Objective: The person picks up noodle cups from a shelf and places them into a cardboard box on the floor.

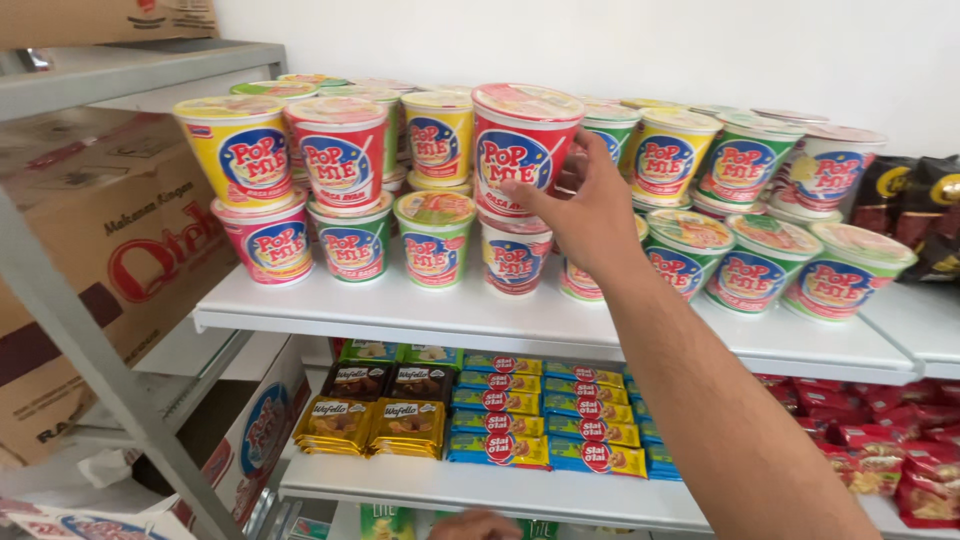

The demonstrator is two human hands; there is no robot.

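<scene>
My right hand (592, 218) reaches up from the lower right and grips the side of a red instant noodle cup (515, 150). That cup stands on top of a white and red cup (512, 257) in the middle of the upper white shelf (400, 315). Stacked noodle cups in yellow (238, 150), red (340, 152) and green (352, 243) surround it. Only the knuckles of my left hand (476, 526) show at the bottom edge, near the lower shelf's front; what it holds is hidden.
The lower white shelf (420, 482) carries gold and brown wafer packs (368, 425), blue and green biscuit packs (545, 415) and red snack packs (895, 440). Dark bags (915, 205) sit at the far right. A grey metal rack (90, 330) with cardboard boxes (110, 250) stands left.
</scene>
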